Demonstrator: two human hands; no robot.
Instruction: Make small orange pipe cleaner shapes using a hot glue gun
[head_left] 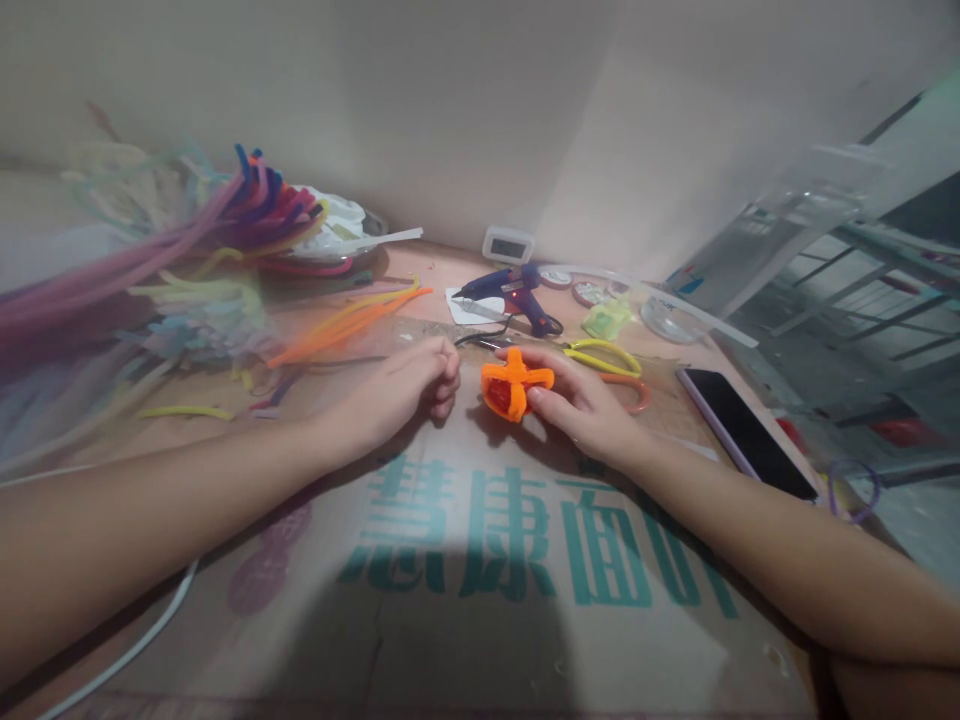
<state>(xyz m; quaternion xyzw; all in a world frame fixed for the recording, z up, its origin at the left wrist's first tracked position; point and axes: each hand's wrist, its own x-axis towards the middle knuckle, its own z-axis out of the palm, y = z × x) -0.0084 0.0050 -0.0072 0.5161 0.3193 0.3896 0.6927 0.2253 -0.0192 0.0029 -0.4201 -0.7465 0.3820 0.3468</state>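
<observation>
My right hand [581, 400] grips a small orange pipe-cleaner shape [514, 383] with a red piece inside it, held just above the cardboard sheet [480, 560]. Thumb and fingers pinch its right side. My left hand [409, 385] rests on the cardboard a little to the left of the shape, its fingers curled in loosely with nothing visible in them. The two hands are a short gap apart.
A blue glue gun [517, 292] lies behind the hands, yellow-handled scissors [604, 358] to its right. A phone [742, 430] lies at the right. Several coloured pipe cleaners [150, 260] are heaped at the left, orange ones [352, 320] nearer. A small white display [508, 245] stands by the wall.
</observation>
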